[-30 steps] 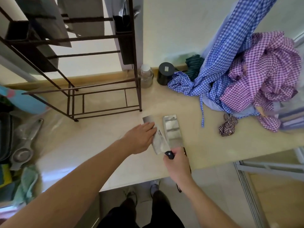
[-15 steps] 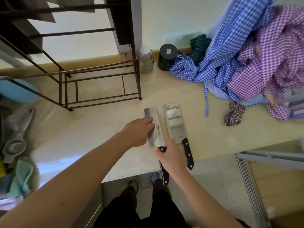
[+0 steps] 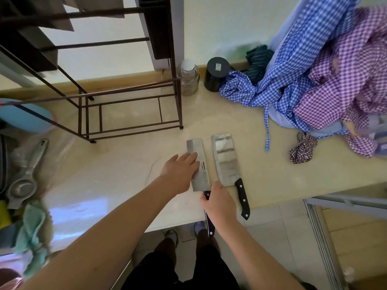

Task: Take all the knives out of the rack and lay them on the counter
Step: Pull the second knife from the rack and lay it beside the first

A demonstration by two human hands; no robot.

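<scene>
Two cleavers lie side by side on the beige counter [image 3: 117, 168], blades pointing away from me. The left cleaver [image 3: 202, 164] lies flat, its black handle sticking out past the counter's front edge. My left hand [image 3: 180, 172] rests flat, fingers spread, on the left side of its blade. My right hand [image 3: 219, 203] is closed around its handle. The right cleaver [image 3: 227, 162] lies free, black riveted handle toward me. The dark metal rack [image 3: 129, 114] stands at the back left; no knives show in the part of it that I see.
A glass jar [image 3: 188, 79] and a black canister [image 3: 216, 73] stand by the wall behind the knives. Checked blue and purple cloths [image 3: 310, 76] are piled at the right. A metal strainer [image 3: 23, 183] and a green cloth [image 3: 34, 231] lie at the left. The counter's front edge runs just below my hands.
The left cleaver went from tilted in my hands to lying flat beside the right one. My left hand has flattened onto its blade. The view shifted slightly downward.
</scene>
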